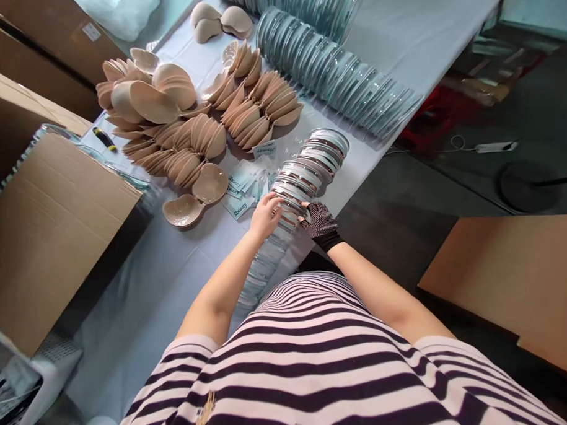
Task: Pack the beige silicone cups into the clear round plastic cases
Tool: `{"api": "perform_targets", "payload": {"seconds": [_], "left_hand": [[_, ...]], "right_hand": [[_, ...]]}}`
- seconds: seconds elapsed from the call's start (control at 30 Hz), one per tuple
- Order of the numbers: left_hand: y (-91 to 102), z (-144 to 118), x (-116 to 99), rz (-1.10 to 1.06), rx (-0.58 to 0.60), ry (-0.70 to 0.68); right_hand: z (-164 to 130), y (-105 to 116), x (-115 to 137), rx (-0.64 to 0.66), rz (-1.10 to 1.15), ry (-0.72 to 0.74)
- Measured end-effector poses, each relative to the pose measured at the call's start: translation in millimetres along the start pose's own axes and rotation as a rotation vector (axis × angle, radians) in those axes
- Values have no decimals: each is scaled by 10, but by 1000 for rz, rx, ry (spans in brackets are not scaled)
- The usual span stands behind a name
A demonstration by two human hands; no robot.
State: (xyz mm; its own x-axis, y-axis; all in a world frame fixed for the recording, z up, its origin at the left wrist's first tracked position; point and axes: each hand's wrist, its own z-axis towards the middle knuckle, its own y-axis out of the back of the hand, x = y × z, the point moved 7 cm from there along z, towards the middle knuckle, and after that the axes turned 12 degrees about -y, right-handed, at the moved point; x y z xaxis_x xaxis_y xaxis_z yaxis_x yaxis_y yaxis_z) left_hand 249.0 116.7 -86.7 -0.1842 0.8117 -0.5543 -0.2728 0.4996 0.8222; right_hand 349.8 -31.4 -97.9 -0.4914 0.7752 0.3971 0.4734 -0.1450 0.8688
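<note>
My bare left hand (265,215) is at the left side of a row of round packed plastic cases (308,170), its fingers bent against the near end. Across from it my right hand (319,221), in a dark dotted fingerless glove, grips the same end case with thumb and fingertips. Behind my wrists, clear round plastic shells (263,261) lie in a row towards my body. Printed cards (240,189) are scattered left of the cases. Beside them are nested beige adhesive bra cups (193,147), with one pair (209,184) lying open, nearest my left hand.
Long rows of clear round shells (330,71) stand at the table's far side. Further bra cups (220,21) lie behind. A yellow-black tool (104,139) is on the left. Cardboard boxes (54,242) flank the table on the left, and another box (504,276) is at right.
</note>
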Motion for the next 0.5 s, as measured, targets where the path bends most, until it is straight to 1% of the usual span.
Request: {"api": "perform_targets", "payload": {"seconds": [0.03,0.07,0.17,0.23,0.3,0.37,0.43,0.5], "left_hand": [[-36,7,4,-20,20,12],[-64,16,4,-26,38,23],[-112,50,-29,-2,84,14],[-127,68,-61,14,105,-9],[-137,86,-76,18,116,-2],[-143,110,-76,26,116,42],[-151,143,-99,41,118,66],[-157,172,-152,36,120,31]], "right_hand": [[32,15,52,-37,-18,24],[79,12,108,-44,-43,49],[239,-31,256,25,-115,110],[297,-64,312,85,-156,118],[290,-76,313,108,-187,82],[220,-62,291,110,-203,62],[131,-9,259,112,-213,86],[97,107,236,98,-235,144]]}}
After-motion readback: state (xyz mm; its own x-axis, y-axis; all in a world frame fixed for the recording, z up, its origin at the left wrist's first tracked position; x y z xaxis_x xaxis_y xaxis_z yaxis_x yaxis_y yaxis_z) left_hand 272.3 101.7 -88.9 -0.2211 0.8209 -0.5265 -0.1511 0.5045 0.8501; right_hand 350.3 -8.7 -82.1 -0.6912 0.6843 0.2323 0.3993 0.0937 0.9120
